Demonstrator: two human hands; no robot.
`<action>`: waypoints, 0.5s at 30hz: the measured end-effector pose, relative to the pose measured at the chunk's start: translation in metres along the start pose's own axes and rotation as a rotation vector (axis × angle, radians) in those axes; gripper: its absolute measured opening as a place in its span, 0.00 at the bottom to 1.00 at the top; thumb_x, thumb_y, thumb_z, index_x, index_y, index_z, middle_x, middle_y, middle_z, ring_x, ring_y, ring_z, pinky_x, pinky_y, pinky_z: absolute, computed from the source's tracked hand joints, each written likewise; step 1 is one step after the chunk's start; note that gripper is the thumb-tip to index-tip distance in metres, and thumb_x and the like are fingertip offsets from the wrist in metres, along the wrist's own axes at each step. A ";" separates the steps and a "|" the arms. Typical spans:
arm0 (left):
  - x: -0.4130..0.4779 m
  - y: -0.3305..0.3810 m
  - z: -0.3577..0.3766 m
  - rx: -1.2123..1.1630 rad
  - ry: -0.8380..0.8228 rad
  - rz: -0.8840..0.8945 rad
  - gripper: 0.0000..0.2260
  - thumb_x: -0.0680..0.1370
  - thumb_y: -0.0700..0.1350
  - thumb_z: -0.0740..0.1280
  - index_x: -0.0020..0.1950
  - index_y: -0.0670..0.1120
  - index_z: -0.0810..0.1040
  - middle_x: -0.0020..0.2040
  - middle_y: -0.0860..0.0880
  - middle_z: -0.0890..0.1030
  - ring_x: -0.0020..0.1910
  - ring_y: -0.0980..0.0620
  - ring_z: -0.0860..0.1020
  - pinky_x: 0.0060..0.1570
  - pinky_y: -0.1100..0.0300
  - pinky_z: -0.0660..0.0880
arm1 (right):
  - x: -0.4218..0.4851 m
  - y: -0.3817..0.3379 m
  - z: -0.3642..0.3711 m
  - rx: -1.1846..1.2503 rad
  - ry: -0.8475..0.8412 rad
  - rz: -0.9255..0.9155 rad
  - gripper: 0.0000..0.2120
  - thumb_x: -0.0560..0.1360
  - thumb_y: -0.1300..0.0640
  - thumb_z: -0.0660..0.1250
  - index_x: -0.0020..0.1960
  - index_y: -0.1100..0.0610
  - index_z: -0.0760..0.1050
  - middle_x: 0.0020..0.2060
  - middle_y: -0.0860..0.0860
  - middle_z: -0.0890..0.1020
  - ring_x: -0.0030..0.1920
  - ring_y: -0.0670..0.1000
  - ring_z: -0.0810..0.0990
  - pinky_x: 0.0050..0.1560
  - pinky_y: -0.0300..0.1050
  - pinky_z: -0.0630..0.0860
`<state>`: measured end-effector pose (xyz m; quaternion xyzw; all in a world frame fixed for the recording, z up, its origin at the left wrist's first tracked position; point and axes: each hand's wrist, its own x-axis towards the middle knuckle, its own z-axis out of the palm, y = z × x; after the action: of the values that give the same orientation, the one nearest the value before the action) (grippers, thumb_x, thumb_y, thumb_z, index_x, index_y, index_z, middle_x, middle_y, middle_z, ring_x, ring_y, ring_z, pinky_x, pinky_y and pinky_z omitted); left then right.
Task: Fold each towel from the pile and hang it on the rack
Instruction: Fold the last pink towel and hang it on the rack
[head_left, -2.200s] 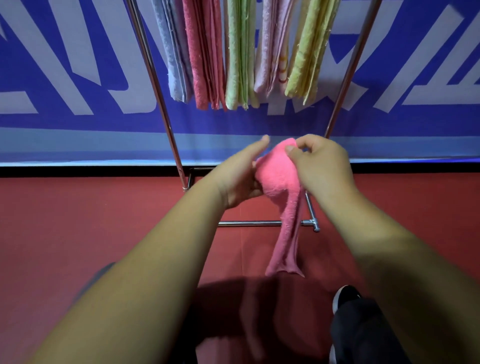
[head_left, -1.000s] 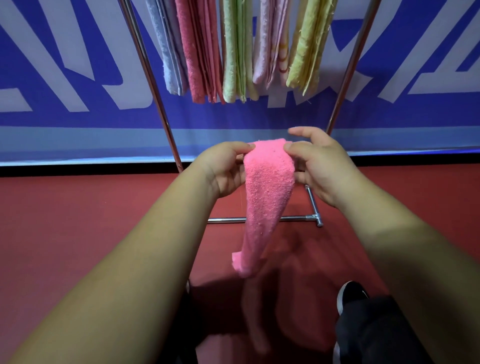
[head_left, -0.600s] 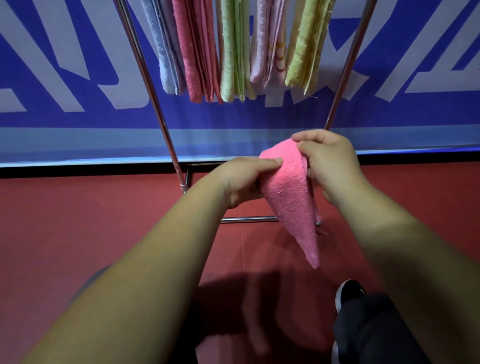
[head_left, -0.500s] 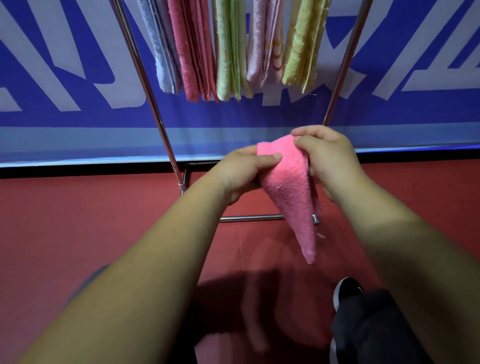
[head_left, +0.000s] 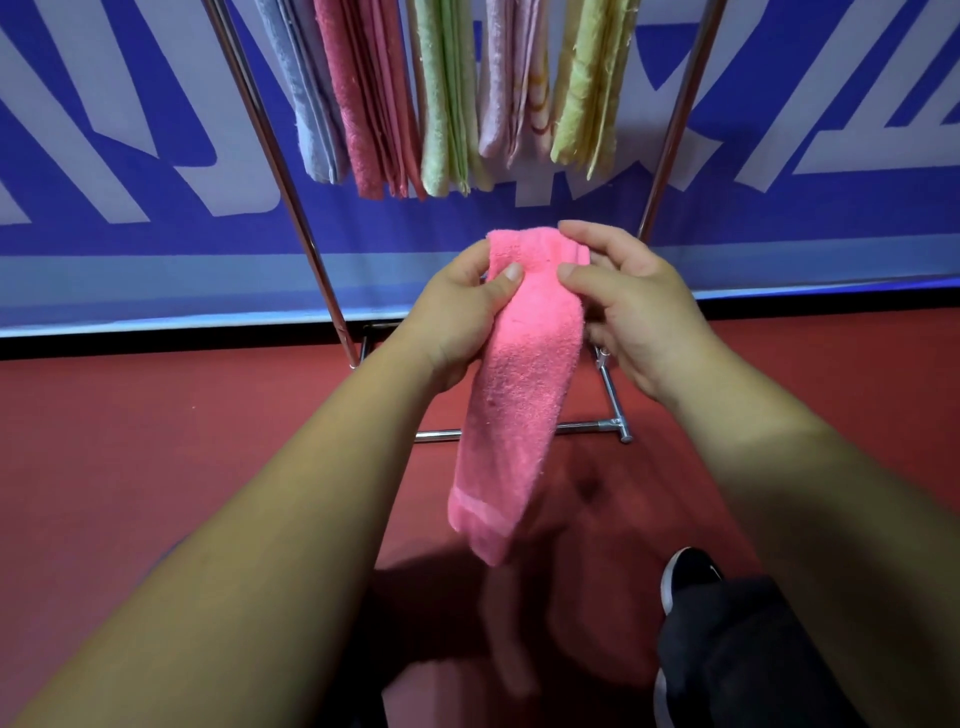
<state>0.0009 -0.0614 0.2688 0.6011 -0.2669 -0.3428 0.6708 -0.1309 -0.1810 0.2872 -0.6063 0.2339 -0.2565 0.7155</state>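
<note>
A bright pink towel (head_left: 519, 384), folded into a narrow strip, hangs down in front of me. My left hand (head_left: 457, 317) pinches its top left edge with the thumb on the front. My right hand (head_left: 628, 306) pinches the top right edge, thumb on the front and fingers behind. The lower end of the strip dangles free above the floor. Behind it stands the metal rack (head_left: 291, 192), and several folded towels (head_left: 447, 98) in blue, pink, green and yellow hang from its top. The pile is out of view.
The rack's slanted legs (head_left: 670, 124) and floor bar (head_left: 582, 428) stand on a red floor (head_left: 156, 467) before a blue and white wall banner (head_left: 130, 156). My black shoe and dark trouser leg (head_left: 727, 623) show at the bottom right.
The towel has gone from a twisted cone swinging right to a flat strip hanging straight down. Both hands have shifted their pinch to its top corners, slightly apart.
</note>
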 end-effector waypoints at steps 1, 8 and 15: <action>0.000 0.000 -0.001 0.007 0.005 0.005 0.14 0.87 0.41 0.64 0.72 0.46 0.79 0.64 0.41 0.85 0.63 0.40 0.84 0.64 0.42 0.81 | -0.001 0.000 0.001 0.007 -0.009 -0.011 0.21 0.82 0.68 0.68 0.71 0.51 0.80 0.60 0.49 0.88 0.56 0.50 0.87 0.51 0.50 0.84; -0.005 -0.001 -0.005 0.191 -0.060 -0.181 0.18 0.83 0.56 0.71 0.67 0.47 0.81 0.58 0.46 0.88 0.57 0.46 0.87 0.55 0.52 0.83 | -0.002 0.001 0.004 -0.049 0.039 -0.012 0.24 0.83 0.69 0.66 0.73 0.49 0.78 0.63 0.45 0.87 0.59 0.48 0.88 0.43 0.51 0.87; -0.001 -0.013 -0.008 0.151 -0.113 -0.246 0.18 0.76 0.38 0.78 0.66 0.41 0.83 0.59 0.41 0.87 0.58 0.43 0.86 0.65 0.42 0.81 | 0.003 0.000 -0.003 -0.128 0.115 -0.053 0.23 0.81 0.68 0.66 0.71 0.47 0.80 0.62 0.44 0.87 0.59 0.47 0.88 0.53 0.55 0.85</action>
<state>0.0042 -0.0559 0.2549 0.6576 -0.2536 -0.4347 0.5605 -0.1306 -0.1852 0.2868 -0.6411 0.2742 -0.2942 0.6537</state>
